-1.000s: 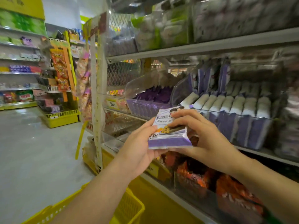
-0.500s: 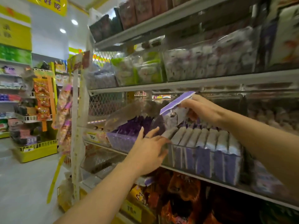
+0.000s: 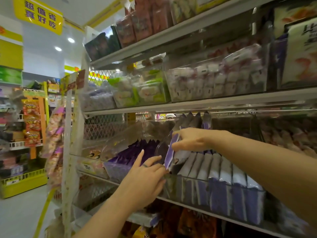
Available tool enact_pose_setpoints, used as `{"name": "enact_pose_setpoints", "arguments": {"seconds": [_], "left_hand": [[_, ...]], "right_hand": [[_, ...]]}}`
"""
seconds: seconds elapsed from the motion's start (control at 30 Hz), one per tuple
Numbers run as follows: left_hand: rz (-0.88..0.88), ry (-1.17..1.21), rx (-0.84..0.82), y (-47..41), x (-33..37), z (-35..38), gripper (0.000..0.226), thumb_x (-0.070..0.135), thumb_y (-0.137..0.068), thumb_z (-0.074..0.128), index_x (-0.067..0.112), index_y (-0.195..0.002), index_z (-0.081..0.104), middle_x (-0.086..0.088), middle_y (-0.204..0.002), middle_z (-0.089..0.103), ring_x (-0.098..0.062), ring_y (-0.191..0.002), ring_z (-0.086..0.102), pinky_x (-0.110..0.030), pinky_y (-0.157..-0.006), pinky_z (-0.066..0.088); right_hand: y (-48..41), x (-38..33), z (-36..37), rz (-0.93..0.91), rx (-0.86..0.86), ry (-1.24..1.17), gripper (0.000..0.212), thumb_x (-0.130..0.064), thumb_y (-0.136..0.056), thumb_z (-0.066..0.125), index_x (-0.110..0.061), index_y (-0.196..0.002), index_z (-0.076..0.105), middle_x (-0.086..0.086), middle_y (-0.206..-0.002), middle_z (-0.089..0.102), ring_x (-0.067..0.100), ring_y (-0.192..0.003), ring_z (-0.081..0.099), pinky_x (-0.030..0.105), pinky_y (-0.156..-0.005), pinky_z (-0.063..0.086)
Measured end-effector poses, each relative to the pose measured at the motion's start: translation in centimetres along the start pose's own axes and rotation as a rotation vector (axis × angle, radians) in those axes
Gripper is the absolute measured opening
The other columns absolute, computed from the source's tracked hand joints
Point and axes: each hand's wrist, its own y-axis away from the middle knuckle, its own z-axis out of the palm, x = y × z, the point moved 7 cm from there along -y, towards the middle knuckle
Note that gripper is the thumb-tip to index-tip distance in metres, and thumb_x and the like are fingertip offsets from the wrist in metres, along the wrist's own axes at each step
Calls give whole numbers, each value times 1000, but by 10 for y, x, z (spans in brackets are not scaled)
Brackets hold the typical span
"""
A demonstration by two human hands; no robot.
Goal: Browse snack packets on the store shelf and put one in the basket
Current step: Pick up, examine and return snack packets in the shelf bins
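A shopper's right hand (image 3: 190, 140), arm outstretched, pinches a purple-and-white snack packet (image 3: 170, 152) over the clear shelf bin (image 3: 214, 182); the left hand (image 3: 145, 177), fingers straight, rests against the bin's front.

light: bright, cast from recessed ceiling lamps (image 3: 58, 48) upper left | shadow: lower tiers of the store shelf (image 3: 205, 102) left dim | glare: pale reflections seen on clear bin lid (image 3: 130, 136) | blur: motion softening throughout, snack packet (image 3: 169, 152) print rendered unreadable | distortion: uprights bowed at the edges
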Motion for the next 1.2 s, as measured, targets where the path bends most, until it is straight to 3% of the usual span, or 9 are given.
{"name": "enact_pose_setpoints", "arguments": {"seconds": [0.2, 0.33, 0.57, 0.67, 0.77, 0.9, 0.97, 1.07, 1.2], "left_hand": [[23, 134, 94, 10, -1, -6, 44, 37, -94, 27, 31, -124, 58, 15, -132, 59, -7, -141, 32, -37, -116, -4], [10, 155, 119, 11, -4, -9, 40, 35, -93, 31, 31, -119, 61, 16, -124, 64, -6, -136, 40, -35, -117, 3], [-30, 142, 34, 12, -2, -2, 37, 35, -96, 38, 34, -131, 46, 18, -139, 48, -1, -144, 17, -22, -110, -21], [-50, 150, 32, 13, -1, -1, 38, 34, -96, 39, 33, -135, 41, 18, -142, 45, 0, -144, 15, -22, -109, -20], [-104, 148, 58, 11, 3, -2, 42, 36, -97, 39, 32, -138, 35, 16, -144, 41, -1, -141, 22, -23, -113, -13], [-122, 190, -15, 1, 13, 3, 56, 44, -95, 42, 33, -147, 23, 17, -153, 29, -3, -145, 14, -36, -120, -8], [-134, 201, -85, -2, 15, 9, 55, 44, -96, 44, 33, -147, 26, 18, -154, 28, -4, -144, 17, -43, -119, -8], [-164, 206, -113, -2, 13, 13, 53, 41, -96, 45, 34, -146, 27, 19, -153, 27, -5, -141, 24, -46, -120, -5], [-163, 202, -106, -1, 13, 13, 52, 39, -96, 46, 33, -145, 28, 18, -152, 30, -5, -140, 26, -46, -120, -4]], "right_hand": [[-5, 5, 14, 46, -23, 191, 53, -39, -87, 55, -14, -133, 48, 3, -121, 56, 18, -106, 54, 30, -86, 45], [-3, 3, 18, 10, 15, 294, 57, -41, -89, 54, -18, -140, 42, 5, -127, 51, 13, -93, 45, 27, -77, 41], [-1, -14, 42, 1, -21, 383, 57, -32, -87, 63, -17, -138, 41, 6, -120, 52, 25, -106, 55, 37, -90, 51], [10, -12, 41, 23, -45, 283, 44, -35, -89, 59, -14, -126, 51, 1, -98, 58, 21, -91, 58, 36, -82, 53], [26, -10, 50, -14, -155, 281, 30, -30, -95, 45, -14, -110, 65, 7, -105, 65, 23, -93, 61, 38, -84, 51], [38, -5, 37, -48, -172, 185, 31, -22, -96, 46, -25, -121, 65, -12, -113, 65, -3, -83, 57, 7, -73, 44], [39, -3, 31, -89, -140, 220, 32, -16, -93, 50, -28, -119, 66, -15, -107, 64, -1, -81, 57, 2, -67, 39], [37, -6, 41, -127, -185, 298, 36, -16, -92, 57, -24, -127, 60, 0, -122, 62, 24, -107, 60, 29, -93, 48], [29, -13, 43, -180, -242, 425, 30, -20, -92, 58, -31, -120, 62, 2, -118, 63, 27, -100, 64, 42, -89, 53]]}}
